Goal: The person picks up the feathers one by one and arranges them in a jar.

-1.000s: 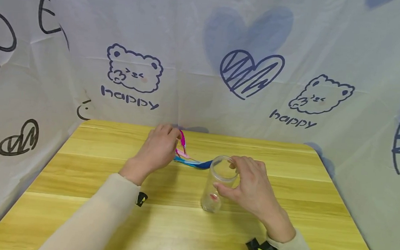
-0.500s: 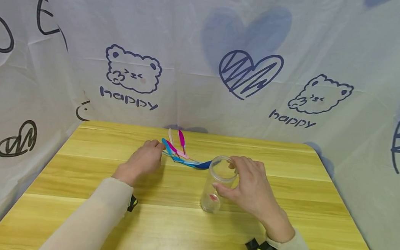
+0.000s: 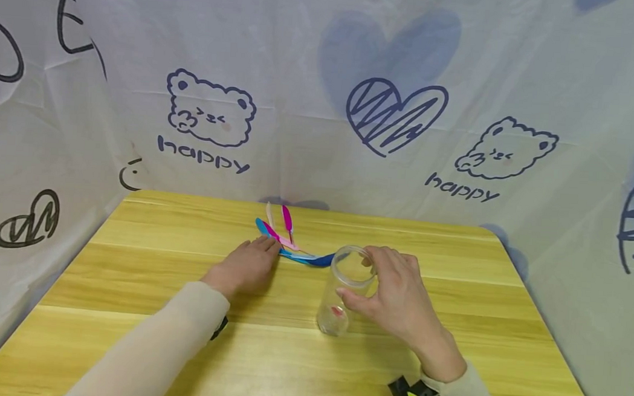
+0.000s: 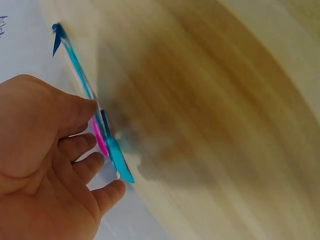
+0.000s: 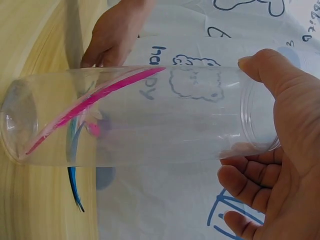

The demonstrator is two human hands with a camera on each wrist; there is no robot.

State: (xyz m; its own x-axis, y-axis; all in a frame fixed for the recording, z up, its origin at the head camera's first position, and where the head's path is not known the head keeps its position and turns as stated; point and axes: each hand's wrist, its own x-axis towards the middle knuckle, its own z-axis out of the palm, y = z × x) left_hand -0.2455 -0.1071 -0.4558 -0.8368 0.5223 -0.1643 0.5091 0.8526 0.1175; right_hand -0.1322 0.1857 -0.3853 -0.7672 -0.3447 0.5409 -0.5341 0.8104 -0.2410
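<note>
the loose feathers lie on the table ahead of the person, between the two hands but nearer the left. the blue ones run roughly side to side — from the left fingertips across to just behind the clear jar — while pink and pale ones point away, toward the back edge. the left hand is right at their left end, fingers loose and parted, thumb apart from them; its thumb overlaps a blue feather in the wrist view (whether it actually touches, i can't tell). the right hand grips the jar near its rim, thumb one side, fingers the other. inside, one magenta feather leans slantwise.
</note>
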